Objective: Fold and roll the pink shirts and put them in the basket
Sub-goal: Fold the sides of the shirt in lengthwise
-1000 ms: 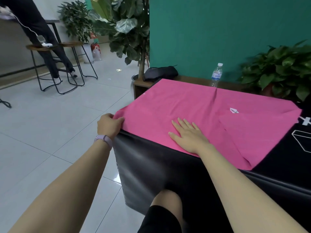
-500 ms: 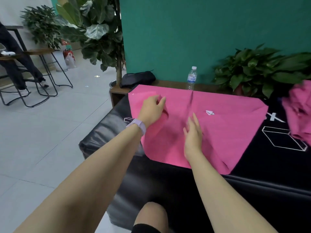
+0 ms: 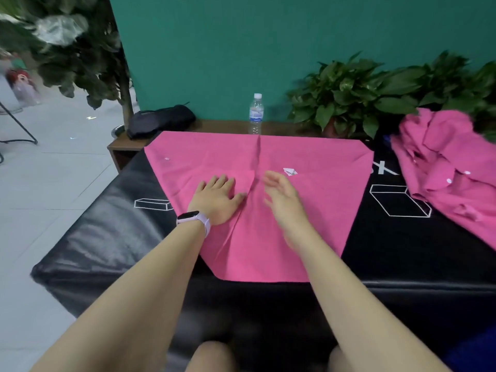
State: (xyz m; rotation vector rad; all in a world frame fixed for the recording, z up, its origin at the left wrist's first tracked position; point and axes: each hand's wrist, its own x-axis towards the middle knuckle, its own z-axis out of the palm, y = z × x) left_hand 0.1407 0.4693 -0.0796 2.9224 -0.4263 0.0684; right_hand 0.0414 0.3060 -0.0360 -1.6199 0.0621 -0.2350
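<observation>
Pressing flat on the pink shirt (image 3: 268, 210) spread across the black worktop (image 3: 107, 229), the person's left hand (image 3: 217, 200) lies palm down with its fingers (image 3: 222, 182) straight and spread, holding nothing. Just right of it, on the same shirt, the right hand (image 3: 281, 197) is blurred; its fingers look loose and released rather than clenched, and whether they touch the cloth cannot be told.

The shirt under the hands has both sides turned in toward the middle, with a seam or fold line running up its centre between the two hands, so the folding appears to be under way. It is not yet rolled. Right of this shirt, well apart from it on the worktop, a crumpled heap of pink shirts (image 3: 442, 170) with white buttons waits unfolded. No basket is in view, so nothing can be said to be put away; by this judgement most of the task is left: finishing this fold, rolling, the heap, and the basket.

A small white tag (image 3: 290, 171) lies on the shirt just beyond the right hand; any print on it is too small to read. White outlined boxes (image 3: 400, 201) and a partly hidden "X" mark (image 3: 383, 167) are printed on the worktop right of the shirt. Beyond the shirt's far edge stands a water bottle (image 3: 256, 114) whose blue label is unreadable.
</observation>
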